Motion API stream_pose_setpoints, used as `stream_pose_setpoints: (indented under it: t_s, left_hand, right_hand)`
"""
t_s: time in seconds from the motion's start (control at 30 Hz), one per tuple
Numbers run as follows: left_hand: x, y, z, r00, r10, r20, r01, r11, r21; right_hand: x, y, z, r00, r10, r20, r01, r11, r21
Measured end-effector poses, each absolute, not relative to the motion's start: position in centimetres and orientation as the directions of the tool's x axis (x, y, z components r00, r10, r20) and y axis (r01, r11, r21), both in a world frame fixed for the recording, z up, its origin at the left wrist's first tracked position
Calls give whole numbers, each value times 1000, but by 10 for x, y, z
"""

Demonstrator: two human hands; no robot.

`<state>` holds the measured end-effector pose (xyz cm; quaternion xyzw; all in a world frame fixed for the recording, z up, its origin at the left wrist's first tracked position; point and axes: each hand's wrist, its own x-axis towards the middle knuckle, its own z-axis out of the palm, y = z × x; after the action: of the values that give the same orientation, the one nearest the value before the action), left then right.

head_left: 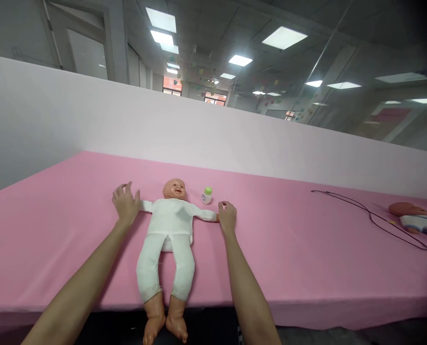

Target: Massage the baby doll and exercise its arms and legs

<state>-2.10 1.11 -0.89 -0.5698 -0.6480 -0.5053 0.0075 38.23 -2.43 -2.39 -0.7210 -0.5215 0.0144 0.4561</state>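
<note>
Our open left grip [125, 203] hovers just beside the baby doll [170, 225], and our half-curled right grip [228, 215] rests at its other side, neither holding anything, since the doll lies arms-out between them on the pink desk [55, 249].

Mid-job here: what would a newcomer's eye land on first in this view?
A baby doll in white lies on the pink table, between the left hand and right hand. A green-capped bottle stands beside its head, and a second doll lies far right.
</note>
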Motion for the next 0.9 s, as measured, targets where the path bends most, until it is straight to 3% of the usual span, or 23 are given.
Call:
stream_pose_setpoints:
  t_s: [0.1, 0.17, 0.23, 0.27, 0.37, 0.5, 0.7, 0.8, 0.9]
  left_hand:
    - [28, 5, 21, -93, 761, 643, 506, -520, 688]
    - [67, 6, 39, 98, 854, 510, 211, -519, 828]
    - [107, 13, 51, 243, 941, 235, -107, -215, 971]
    - [126, 17, 54, 371, 925, 82, -230, 6, 973]
    - [174, 31, 55, 498, 858, -126, -436, 373, 819]
    - [214, 44, 42, 388, 875, -291, -526, 469, 710]
    - [218, 48, 32, 409, 882, -234, -561, 445, 698]
    - [204, 44, 39, 414, 896, -160, -569, 392, 723]
    - [195, 32, 48, 429, 901, -66, -496, 296, 817]
  right_hand:
    - [369, -16, -14, 353, 789, 502, 720, 114, -684]
    - [362, -9, -9, 292, 803, 520, 710, 182, -680]
    - [358, -1, -3, 235, 813, 532, 715, 226, -662]
    - [356, 4, -1, 206, 818, 537, 727, 240, -644]
    - [356, 16, 4, 100, 824, 558, 781, 283, -557]
    - [359, 29, -2, -29, 830, 557, 804, 351, -481]
    - [370, 32, -1, -99, 865, 492, 785, 372, -496]
    - [354, 20, 8, -31, 858, 513, 725, 372, -579]
    - [307, -3, 16, 56, 864, 501, 555, 390, -735]
